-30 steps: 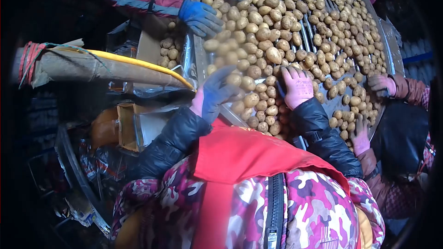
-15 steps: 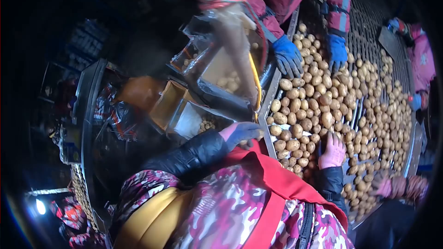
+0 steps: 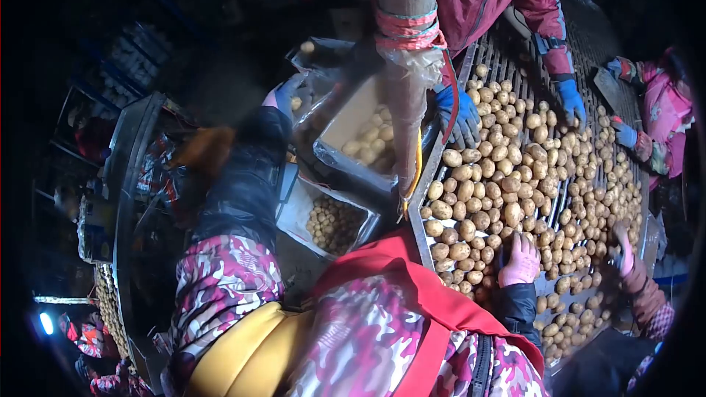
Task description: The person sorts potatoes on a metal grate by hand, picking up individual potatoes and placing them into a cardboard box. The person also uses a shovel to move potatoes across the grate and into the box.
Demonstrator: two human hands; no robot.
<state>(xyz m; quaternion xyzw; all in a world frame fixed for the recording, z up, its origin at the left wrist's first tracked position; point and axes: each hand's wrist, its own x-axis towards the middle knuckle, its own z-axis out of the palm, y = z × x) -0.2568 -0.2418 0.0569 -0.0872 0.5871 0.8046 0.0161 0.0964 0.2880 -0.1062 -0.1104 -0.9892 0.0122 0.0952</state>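
Observation:
My left hand (image 3: 285, 94), in a pink and blue glove, reaches out over the boxes at the left. Its fingers look extended, with one potato just below them and another potato (image 3: 307, 47) above the upper box (image 3: 331, 48). My right hand (image 3: 520, 261), in a pink glove, lies palm down with fingers spread against the potatoes (image 3: 512, 213) on the sorting table. Below my left forearm, a lined box (image 3: 294, 213) holds small potatoes. Larger potatoes lie in the box (image 3: 331, 114) beside the post.
A wrapped post (image 3: 408, 95) stands between the boxes and the table's metal edge (image 3: 419, 231). Across the table, a co-worker's blue-gloved hands (image 3: 571, 103) touch the potatoes. Other co-workers' hands (image 3: 625, 134) are at the right side. A metal frame (image 3: 136, 169) stands at the left.
My left hand has swung from the table edge up and left, over the boxes. My right hand has shifted slightly down and left in view. The co-workers' hands have moved.

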